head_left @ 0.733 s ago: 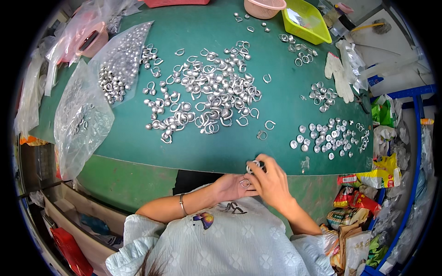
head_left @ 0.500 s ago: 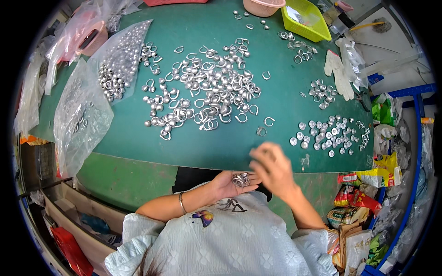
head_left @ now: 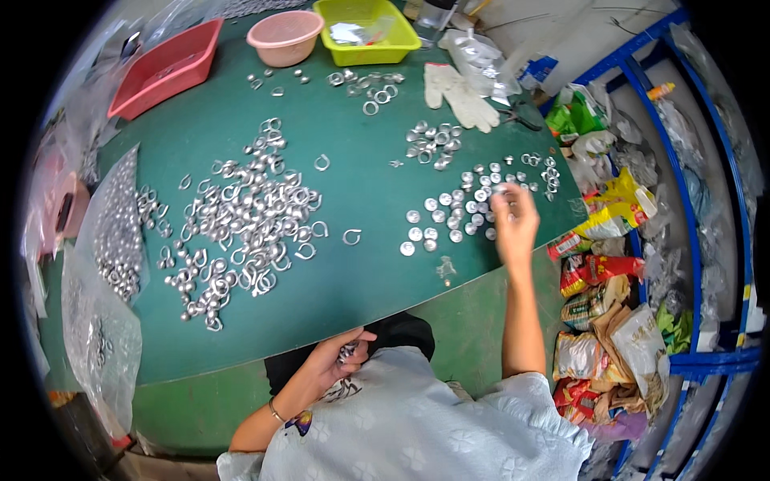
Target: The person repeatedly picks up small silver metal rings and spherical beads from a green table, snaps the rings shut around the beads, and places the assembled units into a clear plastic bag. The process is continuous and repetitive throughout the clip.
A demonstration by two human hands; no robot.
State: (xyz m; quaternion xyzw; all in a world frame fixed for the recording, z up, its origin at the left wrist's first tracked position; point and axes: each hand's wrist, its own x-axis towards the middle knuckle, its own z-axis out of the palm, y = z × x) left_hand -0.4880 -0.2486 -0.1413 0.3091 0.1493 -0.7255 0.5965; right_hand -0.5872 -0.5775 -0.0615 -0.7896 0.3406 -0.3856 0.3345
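My left hand [head_left: 340, 358] is held at my lap, just off the table edge, its fingers curled round several silver metal rings [head_left: 347, 351]. On the right, my right hand [head_left: 516, 220] reaches over scattered round silver caps [head_left: 456, 224]. Its thumb and fingertips are pinched together among them, slightly blurred; what sits between the fingertips cannot be made out. A big heap of silver rings with ball tops [head_left: 265, 200] lies left of centre. One open ring [head_left: 351, 236] rests apart, to the heap's right.
Behind stand a red tray [head_left: 164, 72], a pink bowl [head_left: 285, 38] and a yellow-green basket [head_left: 369, 50]. A white glove [head_left: 461, 98] and pliers [head_left: 521, 118] lie far right. Plastic bags of metal parts [head_left: 120, 232] cover the left. Blue shelving [head_left: 642, 88] stands right.
My view has turned right. My right hand has gone from above my left palm to the caps. My left fingers have curled over the rings. One loose ring near the edge is gone.
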